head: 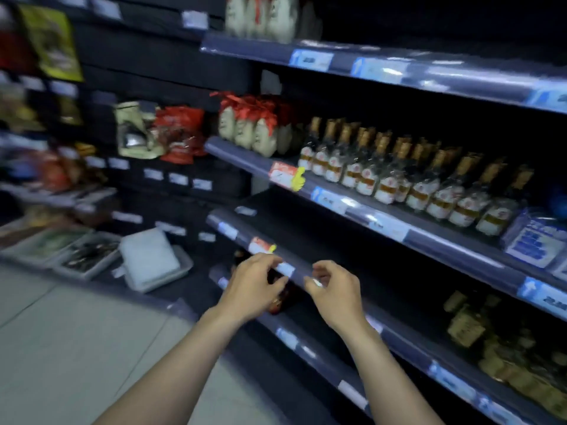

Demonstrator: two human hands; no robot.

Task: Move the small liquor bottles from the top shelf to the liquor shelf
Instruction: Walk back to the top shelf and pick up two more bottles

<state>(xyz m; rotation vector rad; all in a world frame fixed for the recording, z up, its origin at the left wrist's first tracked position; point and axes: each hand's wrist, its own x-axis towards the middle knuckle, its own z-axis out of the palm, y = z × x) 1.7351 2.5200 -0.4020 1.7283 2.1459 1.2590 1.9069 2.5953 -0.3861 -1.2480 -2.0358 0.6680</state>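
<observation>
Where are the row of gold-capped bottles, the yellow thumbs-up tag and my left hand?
Gold-capped bottles (408, 176): head view, label of a middle bottle.
Yellow thumbs-up tag (298, 179): head view, on its fist.
Left hand (254, 286): head view, back of the hand.

Top shelf (383, 67): ceramic jars (260, 16) sitting at L end. Shelf below (383, 216): ribbon-topped jars (248, 127) at L, row of small liquor bottles (408, 179) running R beside them, packaged boxes (534, 240) at far R. Both hands, left hand (254, 286) & right hand (334, 292), hovering side by side before third shelf edge (300, 268). Bottom shelf: bottles (497, 348) at R. Snack bags (159, 133) hanging further L, trays (82, 253) lying below them.
</observation>
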